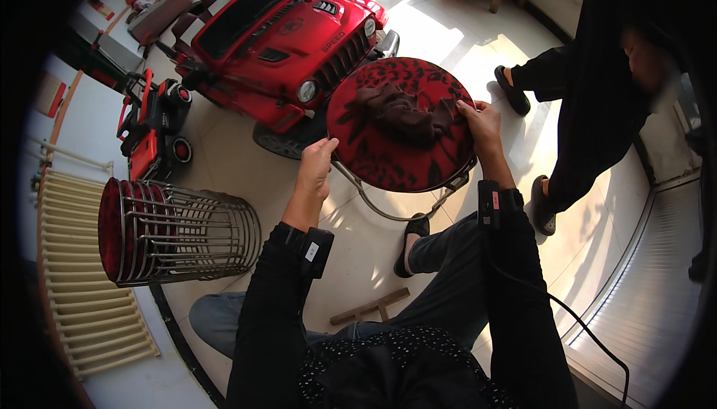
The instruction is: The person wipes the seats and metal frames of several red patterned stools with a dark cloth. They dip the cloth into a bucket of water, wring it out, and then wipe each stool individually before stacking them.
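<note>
Between my hands is a stool with a round red seat patterned in black, on a bent metal frame. My left hand grips the seat's near left rim, thumb on top. On the right rim, my right hand pinches the edge with its thumb over the upper surface. A crumpled dark brown cloth lies across the seat, reaching close to my right thumb. Part of the metal frame shows below the seat; the rest of it is hidden.
Stacked metal stools with red seats stand at left by a cream radiator. Beyond the seat is a red ride-on toy car, with a smaller toy vehicle beside it. Another person's legs are at right. A wooden piece lies near my knees.
</note>
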`<state>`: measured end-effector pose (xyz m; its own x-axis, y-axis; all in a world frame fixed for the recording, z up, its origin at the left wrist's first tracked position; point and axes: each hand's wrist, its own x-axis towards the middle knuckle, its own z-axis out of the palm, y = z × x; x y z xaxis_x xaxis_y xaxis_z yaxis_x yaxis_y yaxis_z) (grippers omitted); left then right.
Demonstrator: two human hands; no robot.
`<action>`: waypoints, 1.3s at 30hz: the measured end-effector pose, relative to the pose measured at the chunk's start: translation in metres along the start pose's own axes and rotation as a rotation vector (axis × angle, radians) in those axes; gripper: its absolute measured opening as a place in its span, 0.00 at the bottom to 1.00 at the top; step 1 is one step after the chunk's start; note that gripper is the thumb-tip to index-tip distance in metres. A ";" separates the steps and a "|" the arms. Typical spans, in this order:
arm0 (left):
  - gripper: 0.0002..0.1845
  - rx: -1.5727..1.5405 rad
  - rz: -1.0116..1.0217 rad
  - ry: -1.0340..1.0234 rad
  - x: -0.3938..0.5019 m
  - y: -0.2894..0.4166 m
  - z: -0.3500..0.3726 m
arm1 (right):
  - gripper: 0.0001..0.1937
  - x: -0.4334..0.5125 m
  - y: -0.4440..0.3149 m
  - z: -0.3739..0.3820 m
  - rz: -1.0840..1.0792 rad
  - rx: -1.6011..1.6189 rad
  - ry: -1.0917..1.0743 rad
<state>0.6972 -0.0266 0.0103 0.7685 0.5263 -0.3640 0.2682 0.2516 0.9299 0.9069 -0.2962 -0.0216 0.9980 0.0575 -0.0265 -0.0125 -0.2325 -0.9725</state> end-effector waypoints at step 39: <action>0.27 0.006 0.042 -0.113 0.020 -0.055 -0.016 | 0.31 -0.009 -0.013 0.011 -0.023 -0.476 0.133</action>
<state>0.6881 -0.0169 -0.0491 0.8394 0.4412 -0.3174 0.2383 0.2260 0.9445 0.8969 -0.2827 -0.0111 0.9973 -0.0495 0.0537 0.0085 -0.6522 -0.7580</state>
